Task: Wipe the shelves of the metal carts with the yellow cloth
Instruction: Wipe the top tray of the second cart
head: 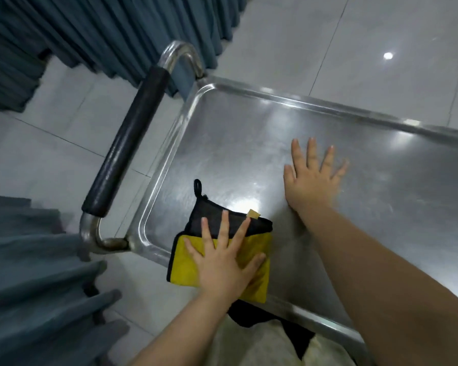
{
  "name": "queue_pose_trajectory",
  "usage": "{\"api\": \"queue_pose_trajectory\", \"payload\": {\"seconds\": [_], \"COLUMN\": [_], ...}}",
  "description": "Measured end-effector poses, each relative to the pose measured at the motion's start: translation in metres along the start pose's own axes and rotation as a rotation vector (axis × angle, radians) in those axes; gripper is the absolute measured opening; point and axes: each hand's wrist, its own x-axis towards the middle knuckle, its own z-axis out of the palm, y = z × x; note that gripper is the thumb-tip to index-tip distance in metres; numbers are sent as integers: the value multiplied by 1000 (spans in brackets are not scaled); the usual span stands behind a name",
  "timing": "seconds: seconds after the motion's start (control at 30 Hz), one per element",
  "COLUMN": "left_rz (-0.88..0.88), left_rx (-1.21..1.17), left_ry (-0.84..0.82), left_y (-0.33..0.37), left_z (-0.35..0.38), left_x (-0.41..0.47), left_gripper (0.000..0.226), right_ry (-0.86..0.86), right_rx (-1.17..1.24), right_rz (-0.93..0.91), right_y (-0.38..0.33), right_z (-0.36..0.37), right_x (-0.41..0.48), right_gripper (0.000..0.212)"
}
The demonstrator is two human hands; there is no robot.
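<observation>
The yellow cloth [259, 276], folded with a black side and a black hanging loop showing, lies on the near left corner of the metal cart's top shelf [249, 143]. My left hand [222, 262] presses flat on the cloth with fingers spread and straight. My right hand [311, 178] lies flat on the bare steel further in, fingers spread, apart from the cloth. The shelf is a shiny steel tray with a raised rim.
The cart's push handle [127, 146], a steel tube with a black grip, runs along the shelf's left end. Blue-grey curtains [90, 27] hang at the upper left and lower left. Grey floor tiles [381, 48] surround the cart.
</observation>
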Motion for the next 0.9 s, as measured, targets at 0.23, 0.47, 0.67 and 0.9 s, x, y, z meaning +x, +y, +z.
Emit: {"api": "queue_pose_trajectory", "payload": {"seconds": [0.23, 0.47, 0.67, 0.9], "left_rz": [-96, 173, 253, 339], "left_rx": [3, 41, 47, 82], "left_ry": [-8, 80, 97, -72], "left_y": [-61, -20, -23, -78], "left_z": [-32, -102, -91, -41], "left_x": [97, 303, 267, 92], "left_gripper": [76, 78, 74, 74], "right_ry": [27, 21, 1, 1], "right_rx": [-37, -89, -87, -77], "right_rz": [17, 62, 88, 82], "right_y": [-16, -24, -22, -23], "right_z": [9, 6, 2, -1], "right_x": [-5, 10, 16, 13], "right_gripper": [60, 60, 60, 61]}}
